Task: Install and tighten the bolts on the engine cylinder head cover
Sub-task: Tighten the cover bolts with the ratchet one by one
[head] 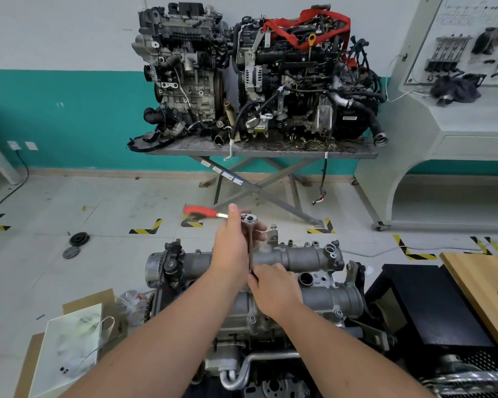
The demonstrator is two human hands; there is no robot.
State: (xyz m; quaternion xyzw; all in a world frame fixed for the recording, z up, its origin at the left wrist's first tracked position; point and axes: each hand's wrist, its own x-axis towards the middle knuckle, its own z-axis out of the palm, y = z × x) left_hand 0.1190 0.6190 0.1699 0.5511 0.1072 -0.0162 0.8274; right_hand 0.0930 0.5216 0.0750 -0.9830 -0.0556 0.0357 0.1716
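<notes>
The grey aluminium cylinder head cover [308, 257] lies on the engine in front of me. A ratchet wrench [249, 219] with a red handle [197, 211] stands on a long chrome extension bar [250, 248] that runs down to the middle of the cover. My left hand [233, 245] grips the ratchet head, thumb raised beside it. My right hand [273, 288] holds the lower end of the bar against the cover and hides the socket and bolt. Bolt heads [252, 319] show along the cover's near edge.
Cardboard and a white paper bag [69, 346] lie at lower left, a black box [431, 305] and a wooden board [483, 285] at right. Two engines [259, 79] stand on a scissor-leg table [259, 152] ahead. Pulleys [79, 239] lie on the floor at left.
</notes>
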